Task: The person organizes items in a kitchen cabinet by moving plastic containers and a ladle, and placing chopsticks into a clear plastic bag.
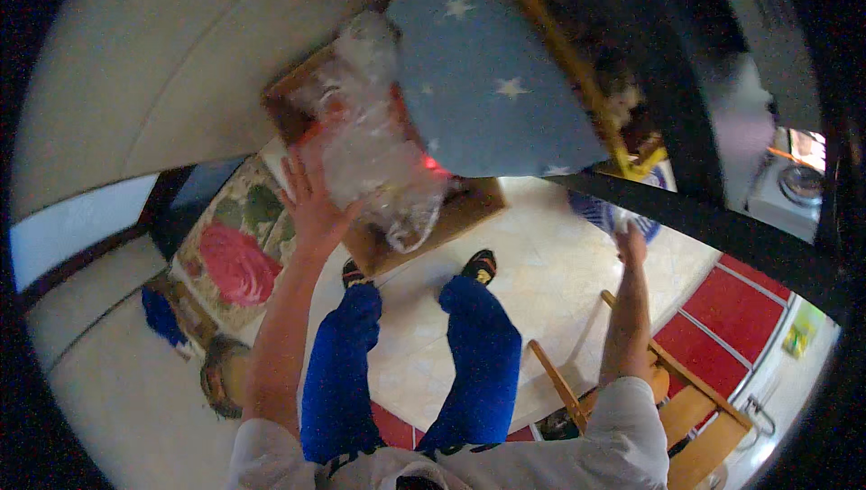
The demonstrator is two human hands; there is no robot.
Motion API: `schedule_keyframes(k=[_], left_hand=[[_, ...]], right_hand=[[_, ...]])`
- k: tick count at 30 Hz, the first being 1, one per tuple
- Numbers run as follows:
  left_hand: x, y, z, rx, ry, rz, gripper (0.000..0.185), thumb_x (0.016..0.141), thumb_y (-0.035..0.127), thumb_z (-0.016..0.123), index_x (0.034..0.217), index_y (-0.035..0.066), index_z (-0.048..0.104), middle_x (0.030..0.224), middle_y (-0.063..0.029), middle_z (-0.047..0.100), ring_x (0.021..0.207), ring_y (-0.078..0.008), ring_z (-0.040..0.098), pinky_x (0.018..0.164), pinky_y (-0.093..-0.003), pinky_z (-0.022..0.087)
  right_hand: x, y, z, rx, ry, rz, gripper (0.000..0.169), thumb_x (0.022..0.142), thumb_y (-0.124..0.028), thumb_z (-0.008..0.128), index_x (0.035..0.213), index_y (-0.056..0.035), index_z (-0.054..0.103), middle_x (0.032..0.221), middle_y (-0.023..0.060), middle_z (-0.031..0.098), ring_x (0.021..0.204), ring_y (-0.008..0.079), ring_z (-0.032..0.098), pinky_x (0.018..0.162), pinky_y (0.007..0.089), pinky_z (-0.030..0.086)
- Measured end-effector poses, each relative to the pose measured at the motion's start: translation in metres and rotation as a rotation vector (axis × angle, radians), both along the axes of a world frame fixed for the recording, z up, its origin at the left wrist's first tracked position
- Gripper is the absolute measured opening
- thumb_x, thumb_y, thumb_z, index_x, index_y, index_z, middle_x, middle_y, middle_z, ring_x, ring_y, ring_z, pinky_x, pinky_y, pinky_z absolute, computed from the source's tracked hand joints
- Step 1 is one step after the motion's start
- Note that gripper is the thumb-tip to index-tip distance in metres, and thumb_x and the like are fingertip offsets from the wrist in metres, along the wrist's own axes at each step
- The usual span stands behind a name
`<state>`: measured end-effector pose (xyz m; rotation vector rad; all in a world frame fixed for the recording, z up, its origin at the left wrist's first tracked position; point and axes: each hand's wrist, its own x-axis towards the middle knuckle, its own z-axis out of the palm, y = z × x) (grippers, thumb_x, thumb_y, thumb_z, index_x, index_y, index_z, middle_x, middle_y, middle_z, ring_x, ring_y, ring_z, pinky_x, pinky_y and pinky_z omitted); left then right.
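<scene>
My left hand (314, 209) is open with its fingers spread, beside a crumpled clear plastic bag (379, 158). Whether the fingertips touch the plastic is not plain. Under the bag stands a cardboard box (467, 216), and something red shows through the film. Off to the right, my right hand (630, 245) grips a blue-and-white striped object (595, 209); blur hides what kind it is. Light blue fabric with white stars (487, 70) hangs over the box's right side and hides part of it.
Pink cloth (238, 265) lies on a floral-patterned surface (226, 219) at left. A wooden chair (703, 429) stands at lower right, near red floor tiles (734, 300). A dark edge (683, 209) runs past my right hand. My feet are just before the box.
</scene>
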<state>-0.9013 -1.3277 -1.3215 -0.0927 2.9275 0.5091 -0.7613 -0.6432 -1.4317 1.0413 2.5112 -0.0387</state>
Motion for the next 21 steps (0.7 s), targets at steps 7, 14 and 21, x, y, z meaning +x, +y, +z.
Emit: schedule_keyframes(k=[7,14,21], left_hand=[[-0.023,-0.06,-0.006,0.362,0.025,0.136,0.057,0.075,0.011,0.06,0.128,0.011,0.04,0.117,-0.0176,0.053,0.108,-0.0318,0.051,0.091,-0.0413,0.038],[-0.051,-0.054,0.046,0.701,0.015,0.289,0.039,0.079,0.008,0.055,0.117,0.01,0.049,0.101,-0.0154,0.061,0.091,-0.0271,0.06,0.079,-0.0341,0.046],[-0.002,-0.036,0.123,0.56,-0.349,0.257,0.045,0.077,0.011,0.055,0.121,0.012,0.046,0.101,-0.0172,0.06,0.091,-0.0292,0.059,0.08,-0.0366,0.045]], right_hand=[[0.022,-0.053,0.107,-0.595,0.35,-0.587,0.051,0.085,-0.024,0.055,0.133,-0.0212,0.037,0.058,-0.0002,0.041,0.035,0.011,0.039,0.027,0.024,0.027],[0.147,-0.195,0.213,-0.671,0.625,-0.631,0.046,0.087,-0.025,0.055,0.129,-0.0149,0.037,0.07,0.0029,0.049,0.048,0.0125,0.047,0.04,0.0246,0.039],[0.155,-0.412,0.323,-1.099,0.448,-0.457,0.058,0.086,-0.018,0.055,0.138,-0.0113,0.029,0.084,0.0043,0.052,0.055,0.0107,0.047,0.045,0.0245,0.041]])
